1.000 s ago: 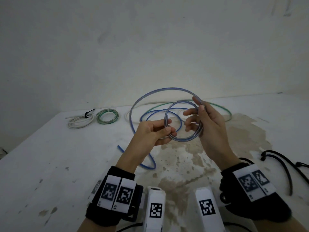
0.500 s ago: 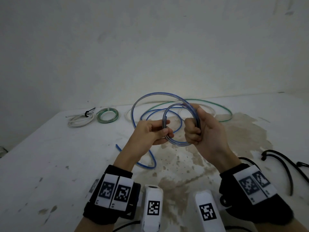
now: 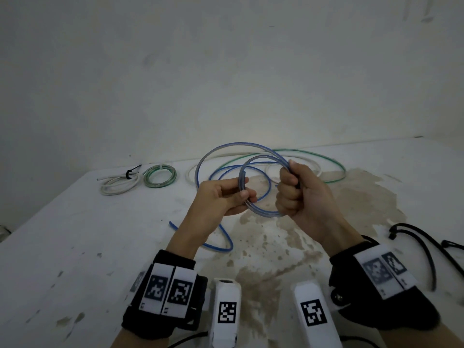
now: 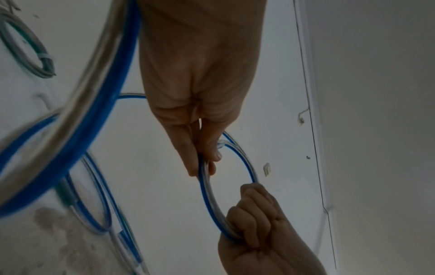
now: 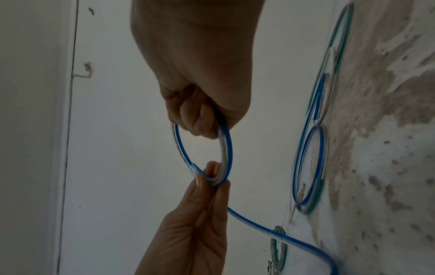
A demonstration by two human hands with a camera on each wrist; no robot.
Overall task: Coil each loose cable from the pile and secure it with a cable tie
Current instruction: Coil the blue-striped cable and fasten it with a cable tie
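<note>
A clear cable with a blue stripe (image 3: pixel 261 214) is held above the table as a small coil between both hands. My left hand (image 3: pixel 244 194) pinches the coil's left side between thumb and fingers. My right hand (image 3: pixel 288 194) is a fist round its right side. A larger loop (image 3: pixel 221 149) rises behind the coil, and the tail (image 3: pixel 221 244) lies on the table. In the left wrist view the left hand (image 4: pixel 202 163) pinches the coil (image 4: pixel 209 201). In the right wrist view the right hand (image 5: pixel 200 121) grips the coil (image 5: pixel 227 148).
On the white stained table (image 3: pixel 75 234), a loose green cable (image 3: pixel 326 156) and a loose white cable (image 3: pixel 190 172) lie behind the hands. A tied green coil (image 3: pixel 160 176) and a tied white coil (image 3: pixel 118 185) sit at the back left. Black cable ties (image 3: pixel 424 244) lie at the right.
My right hand's fingers have curled from loosely spread into a fist round the coil. The coil has drawn tighter and the big loop has shifted slightly right.
</note>
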